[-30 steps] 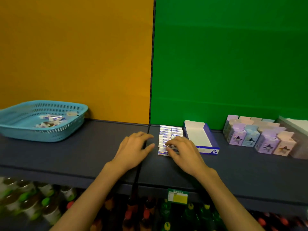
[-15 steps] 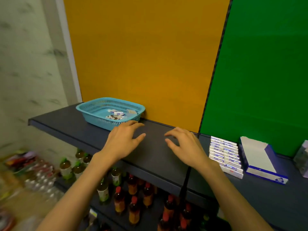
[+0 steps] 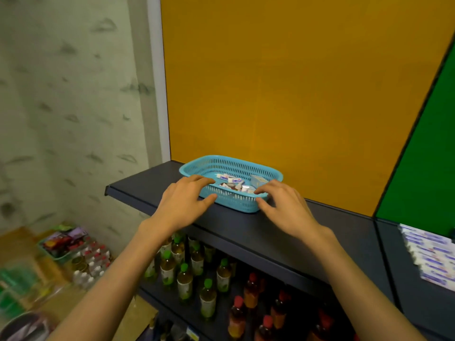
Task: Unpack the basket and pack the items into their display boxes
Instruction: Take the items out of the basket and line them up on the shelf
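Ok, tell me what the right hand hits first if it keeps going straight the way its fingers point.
The right hand points forward and left at the blue basket. Its fingers look level with the near rim, so they would likely meet that rim first, then the small boxes inside. Depth is unclear.

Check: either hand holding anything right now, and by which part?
Nothing held. Left hand and right hand are open at the near rim of the blue basket; contact unclear, no grip.
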{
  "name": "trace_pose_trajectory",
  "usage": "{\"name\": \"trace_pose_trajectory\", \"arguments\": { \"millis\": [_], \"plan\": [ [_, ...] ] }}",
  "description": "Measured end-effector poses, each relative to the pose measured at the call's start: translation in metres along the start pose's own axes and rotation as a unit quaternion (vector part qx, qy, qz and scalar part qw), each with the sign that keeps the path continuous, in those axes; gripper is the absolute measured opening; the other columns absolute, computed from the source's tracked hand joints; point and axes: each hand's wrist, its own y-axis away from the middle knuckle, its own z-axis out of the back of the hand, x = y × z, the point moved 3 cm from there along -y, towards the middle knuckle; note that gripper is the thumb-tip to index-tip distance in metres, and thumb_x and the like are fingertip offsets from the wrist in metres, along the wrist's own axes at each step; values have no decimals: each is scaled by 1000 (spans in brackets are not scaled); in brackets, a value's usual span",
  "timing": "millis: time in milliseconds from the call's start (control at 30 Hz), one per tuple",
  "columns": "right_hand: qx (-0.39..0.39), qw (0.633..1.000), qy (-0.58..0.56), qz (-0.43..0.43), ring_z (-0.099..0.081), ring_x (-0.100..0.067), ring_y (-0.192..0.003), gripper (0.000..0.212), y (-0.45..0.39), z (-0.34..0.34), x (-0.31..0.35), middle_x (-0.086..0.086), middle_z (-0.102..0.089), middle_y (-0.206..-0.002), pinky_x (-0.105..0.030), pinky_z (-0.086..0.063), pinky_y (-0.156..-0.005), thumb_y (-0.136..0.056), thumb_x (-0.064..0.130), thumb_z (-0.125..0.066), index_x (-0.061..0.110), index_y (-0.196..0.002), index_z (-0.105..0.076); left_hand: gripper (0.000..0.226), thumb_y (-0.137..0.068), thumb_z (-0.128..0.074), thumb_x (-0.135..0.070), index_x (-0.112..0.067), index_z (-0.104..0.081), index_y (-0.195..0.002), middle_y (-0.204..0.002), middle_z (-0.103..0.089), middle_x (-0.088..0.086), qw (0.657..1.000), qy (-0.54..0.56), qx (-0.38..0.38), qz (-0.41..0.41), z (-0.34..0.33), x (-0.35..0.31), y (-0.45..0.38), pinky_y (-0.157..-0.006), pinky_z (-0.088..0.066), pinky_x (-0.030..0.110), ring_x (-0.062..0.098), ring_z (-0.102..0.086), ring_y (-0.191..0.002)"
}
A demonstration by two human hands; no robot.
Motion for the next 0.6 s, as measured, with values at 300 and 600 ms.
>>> {"name": "trace_pose_trajectory", "arguments": {
  "millis": [300, 600],
  "plan": [
    [3, 998, 36, -57, -61, -19, -105, 24, -56, -34, 33, 2, -65, -113, -39, -50, -85, -97, 36, -58, 24, -114, -68, 49, -97, -50, -53, -34, -50, -142, -145, -52, -6, 998, 9, 19, -53, 10, 88, -41, -93, -50, 43, 17, -51, -127],
    [10, 992, 82, -92, -61, -20, -105, 24, -108, -62, 12, 3, -64, -116, -38, -49, -85, -96, 37, -58, 26, -115, -68, 48, -98, -50, -52, -32, -50, -142, -136, -56, -5, 995, 37, 25, -89, -21, 118, -112, -89, -48, 38, 17, -54, -120]
  ]
}}
